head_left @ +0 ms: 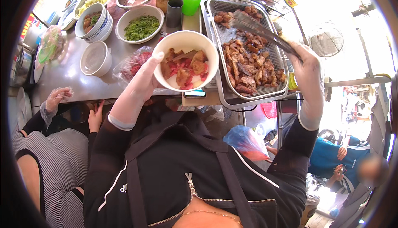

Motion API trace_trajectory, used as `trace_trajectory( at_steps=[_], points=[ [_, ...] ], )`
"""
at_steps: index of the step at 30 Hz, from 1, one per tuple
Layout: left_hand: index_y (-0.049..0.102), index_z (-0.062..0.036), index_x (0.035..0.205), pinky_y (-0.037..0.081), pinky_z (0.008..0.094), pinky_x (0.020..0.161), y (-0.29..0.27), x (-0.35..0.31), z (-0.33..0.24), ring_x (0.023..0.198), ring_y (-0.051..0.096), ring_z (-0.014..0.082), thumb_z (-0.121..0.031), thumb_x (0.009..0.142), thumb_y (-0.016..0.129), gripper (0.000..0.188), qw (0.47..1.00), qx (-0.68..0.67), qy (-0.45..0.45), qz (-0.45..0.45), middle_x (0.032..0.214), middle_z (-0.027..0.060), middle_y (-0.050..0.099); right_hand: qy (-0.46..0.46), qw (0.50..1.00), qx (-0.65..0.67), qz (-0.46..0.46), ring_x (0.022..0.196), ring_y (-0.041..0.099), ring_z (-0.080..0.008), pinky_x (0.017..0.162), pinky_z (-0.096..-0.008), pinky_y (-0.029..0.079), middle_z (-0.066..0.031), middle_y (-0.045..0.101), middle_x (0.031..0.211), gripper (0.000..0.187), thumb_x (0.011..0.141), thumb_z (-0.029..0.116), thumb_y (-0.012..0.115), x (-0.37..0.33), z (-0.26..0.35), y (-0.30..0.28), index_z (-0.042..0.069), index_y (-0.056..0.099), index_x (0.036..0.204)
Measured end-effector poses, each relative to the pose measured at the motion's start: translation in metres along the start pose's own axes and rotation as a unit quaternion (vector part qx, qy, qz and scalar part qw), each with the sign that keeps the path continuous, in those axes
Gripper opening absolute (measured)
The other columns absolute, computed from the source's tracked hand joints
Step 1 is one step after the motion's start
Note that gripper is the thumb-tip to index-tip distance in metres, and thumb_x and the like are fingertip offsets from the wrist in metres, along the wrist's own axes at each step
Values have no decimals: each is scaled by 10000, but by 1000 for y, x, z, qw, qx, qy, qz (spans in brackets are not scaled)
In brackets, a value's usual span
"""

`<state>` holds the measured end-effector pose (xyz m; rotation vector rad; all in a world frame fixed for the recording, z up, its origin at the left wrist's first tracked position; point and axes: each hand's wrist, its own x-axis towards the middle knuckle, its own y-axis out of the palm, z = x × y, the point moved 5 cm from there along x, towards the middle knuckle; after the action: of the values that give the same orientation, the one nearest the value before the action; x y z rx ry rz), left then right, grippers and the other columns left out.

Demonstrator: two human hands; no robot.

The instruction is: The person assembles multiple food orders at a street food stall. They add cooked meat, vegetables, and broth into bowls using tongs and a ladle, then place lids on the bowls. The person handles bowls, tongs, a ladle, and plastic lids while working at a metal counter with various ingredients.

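Gloved, my left hand grips a white paper bowl by its left side, thumb over the rim. Inside the bowl lie browned meat pieces and pinkish-red strips. My right hand, also gloved, is closed round dark metal tongs. The tongs' tips reach over the far part of a wire mesh tray, near some round browned meatballs. Grilled meat slices fill the tray's nearer part. Whether the tips pinch any meat, I cannot make out.
A bowl of chopped greens, a green cup, a dark cup and a lidded tub stand on the steel counter. At the left is a co-worker's gloved hand. Another person is at the right.
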<state>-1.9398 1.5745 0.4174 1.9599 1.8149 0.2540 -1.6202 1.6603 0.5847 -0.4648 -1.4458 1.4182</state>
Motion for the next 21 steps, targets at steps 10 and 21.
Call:
trace_trajectory(
  at_steps=[10, 21],
  points=[
    [309, -12, 1473, 552, 381, 939, -23, -14, 2, 1217, 572, 234, -391, 998, 469, 629, 999, 3, 8, -36, 1389, 159, 498, 64, 969, -223, 91, 896, 679, -326, 771, -438, 530, -133, 704, 959, 275, 860, 178, 654, 47, -54, 87, 190, 678, 1134],
    [325, -8, 1462, 562, 380, 921, -19, -12, -4, 1195, 588, 241, -394, 988, 488, 633, 998, 28, 43, -36, 1383, 160, 504, 115, 991, -41, 44, 849, 690, -302, 773, -375, 527, -129, 720, 958, 271, 892, 142, 639, 32, -27, 44, 150, 700, 1155]
  ],
)
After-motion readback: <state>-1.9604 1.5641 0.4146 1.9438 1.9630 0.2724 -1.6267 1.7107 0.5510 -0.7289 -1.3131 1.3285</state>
